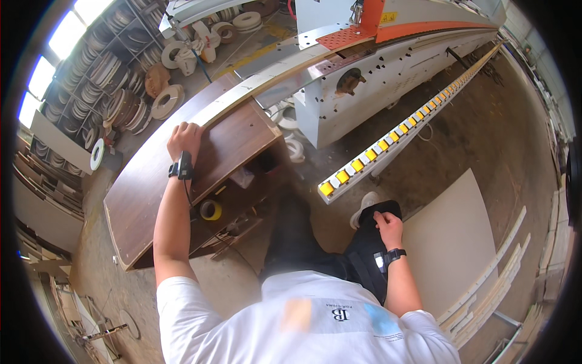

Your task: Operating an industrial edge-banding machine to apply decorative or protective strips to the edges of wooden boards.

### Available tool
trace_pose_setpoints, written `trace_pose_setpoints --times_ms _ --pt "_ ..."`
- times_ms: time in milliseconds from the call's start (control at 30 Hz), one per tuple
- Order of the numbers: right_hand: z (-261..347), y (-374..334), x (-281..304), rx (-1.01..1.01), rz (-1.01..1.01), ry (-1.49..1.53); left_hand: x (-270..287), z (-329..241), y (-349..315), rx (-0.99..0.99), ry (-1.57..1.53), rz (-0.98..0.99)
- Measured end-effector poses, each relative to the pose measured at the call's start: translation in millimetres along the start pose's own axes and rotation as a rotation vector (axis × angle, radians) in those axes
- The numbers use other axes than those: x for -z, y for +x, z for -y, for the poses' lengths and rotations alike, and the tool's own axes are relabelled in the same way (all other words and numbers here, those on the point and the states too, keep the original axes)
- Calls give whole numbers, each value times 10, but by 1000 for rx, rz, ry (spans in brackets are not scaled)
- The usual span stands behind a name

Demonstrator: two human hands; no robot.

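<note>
My left hand [185, 139] lies on the near end of a long, narrow board with a white face [242, 88], its fingers curled over the edge. The board rests on a dark brown wooden table [142, 203] and stretches away into a large white and orange machine [357, 79]. My right hand [388, 225] hangs low beside my black trouser leg, apart from the machine. Its fingers are curled together, and whatever may be between them is hidden. Each wrist wears a black strapped device.
A rail with yellow rollers [357, 165] runs alongside the machine. Under the tabletop sits a yellow tape roll [210, 210]. A large pale panel [451, 233] and narrow strips [485, 291] lie at right. Shelves of banding coils [112, 67] stand at the far left.
</note>
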State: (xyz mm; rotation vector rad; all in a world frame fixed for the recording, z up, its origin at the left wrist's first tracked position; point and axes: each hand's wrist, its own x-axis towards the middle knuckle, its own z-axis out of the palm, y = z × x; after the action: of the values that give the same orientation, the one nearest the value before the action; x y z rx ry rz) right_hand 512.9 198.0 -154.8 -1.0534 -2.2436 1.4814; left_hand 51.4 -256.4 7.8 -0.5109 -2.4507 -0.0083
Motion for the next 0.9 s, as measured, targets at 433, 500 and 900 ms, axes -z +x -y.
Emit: trace_pose_setpoints --times_ms 433,500,900 --pt "-8 6 40 -28 -25 -7 -206 -683 627 -236 -170 115" --pt "-2 4 70 -44 -28 7 -226 -693 683 -287 -203 142" --pt "51 -15 52 -79 -9 43 -470 -1499 1190 -367 -379 97"
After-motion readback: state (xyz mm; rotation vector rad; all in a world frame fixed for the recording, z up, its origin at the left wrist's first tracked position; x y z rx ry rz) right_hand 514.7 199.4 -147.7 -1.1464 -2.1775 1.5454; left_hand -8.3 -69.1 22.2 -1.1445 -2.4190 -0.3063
